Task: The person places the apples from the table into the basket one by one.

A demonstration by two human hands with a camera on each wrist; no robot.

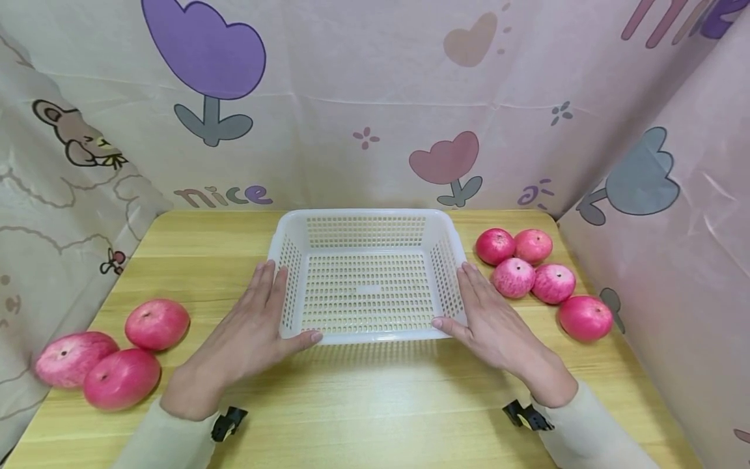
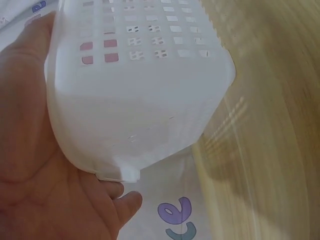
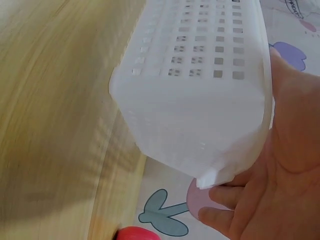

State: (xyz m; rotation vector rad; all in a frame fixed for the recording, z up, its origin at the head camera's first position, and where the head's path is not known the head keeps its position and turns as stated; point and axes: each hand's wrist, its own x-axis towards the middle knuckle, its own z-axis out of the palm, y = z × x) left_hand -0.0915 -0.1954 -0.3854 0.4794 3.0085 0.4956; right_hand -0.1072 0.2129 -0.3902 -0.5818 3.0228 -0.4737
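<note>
A white plastic basket (image 1: 369, 335) with perforated walls stands on the wooden table, and nothing lies inside it. My left hand (image 1: 249, 326) holds its near left corner, thumb along the front rim and fingers against the left wall. At the opposite corner my right hand (image 1: 498, 326) does the same, its thumb on the near rim and fingers on the right wall. The left wrist view shows the basket's outer side (image 2: 135, 95) against the palm. From the right wrist, the palm (image 3: 300, 150) sits beside the rim, fingertips near the corner tab.
Three pinkish-red apples (image 1: 157, 324) lie on the table left of my left arm. Several more apples (image 1: 512, 278) are grouped to the right of the basket. Printed cloth (image 1: 328, 130) hangs behind the table (image 1: 363, 404) and along both sides.
</note>
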